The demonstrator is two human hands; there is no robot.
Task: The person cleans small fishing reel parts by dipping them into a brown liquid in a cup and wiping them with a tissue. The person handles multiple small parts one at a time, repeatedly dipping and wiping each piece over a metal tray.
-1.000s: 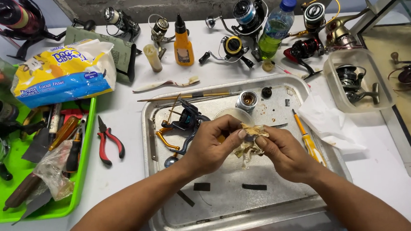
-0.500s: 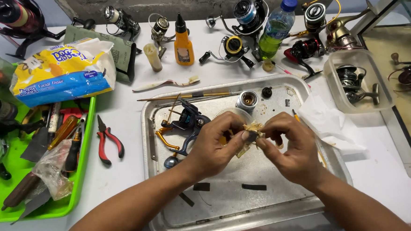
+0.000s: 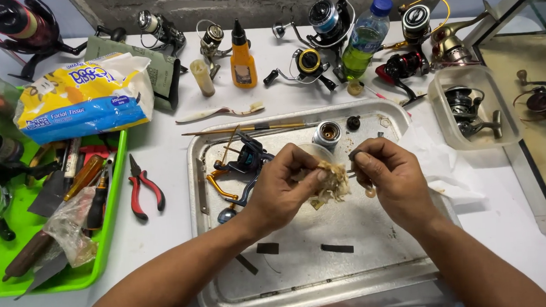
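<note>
- Metal tray [image 3: 231, 299] nearest me, three small black strips lying on its bare floor.
- My left hand [image 3: 281, 190] over tray middle, fingers pinched shut on a dirty tan wad [image 3: 330, 183].
- My right hand [image 3: 392, 178] just beside it, fingertips closed on a small dark part [image 3: 355, 155] touching the wad; can't tell what the part is.
- Blue-black reel [image 3: 248, 160] with orange handle lies in tray, left of my left hand.
- Silver spool [image 3: 328, 134] and black knob [image 3: 353, 122] at tray's far edge.
- Red pliers [image 3: 144, 188] on table left of tray; green tray [image 3: 112, 243] of tools beyond them.
- Far: tissue pack [image 3: 83, 98], orange bottle [image 3: 242, 61], water bottle [image 3: 365, 39], more reels along the wall.
</note>
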